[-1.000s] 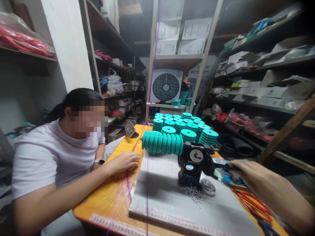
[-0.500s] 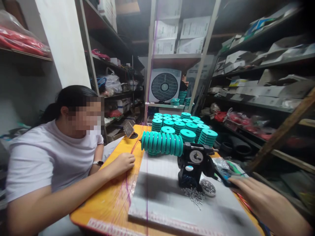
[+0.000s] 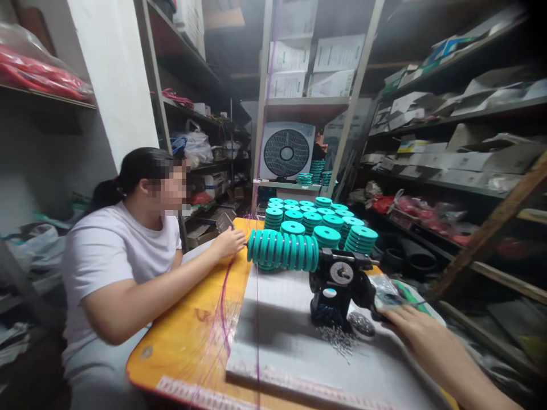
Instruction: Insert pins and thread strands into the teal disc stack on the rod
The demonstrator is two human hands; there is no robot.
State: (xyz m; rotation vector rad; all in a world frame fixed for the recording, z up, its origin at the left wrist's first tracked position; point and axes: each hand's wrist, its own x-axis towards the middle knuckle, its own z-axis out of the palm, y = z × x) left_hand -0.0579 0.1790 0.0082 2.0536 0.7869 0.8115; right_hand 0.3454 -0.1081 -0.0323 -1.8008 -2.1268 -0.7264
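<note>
My right hand [image 3: 412, 330] is at the crank handle [image 3: 382, 317] of a black winding machine [image 3: 331, 307], its fingers over the grip. My left hand is out of view. A row of teal spools [image 3: 282, 250] sits side by side on the machine's horizontal shaft, which points left. At the shaft's tip is the hand [image 3: 231, 242] of another person, seated on the left. A thin purple wire [image 3: 257, 319] runs vertically past the left end of the spools. Small silver metal pieces [image 3: 337, 341] lie heaped before the machine, beside a round dish [image 3: 362, 324] of similar pieces.
Stacks of teal spools [image 3: 327, 235] stand behind the machine. It rests on a grey board [image 3: 290, 353] over an orange table [image 3: 171, 353]. Loose purple wires [image 3: 222, 307] trail along the left side. A box fan [image 3: 287, 151] and loaded shelves stand beyond.
The crank handle and my right hand have moved slightly left. The other person has raised their hand from the table to the shaft's tip and sits further right.
</note>
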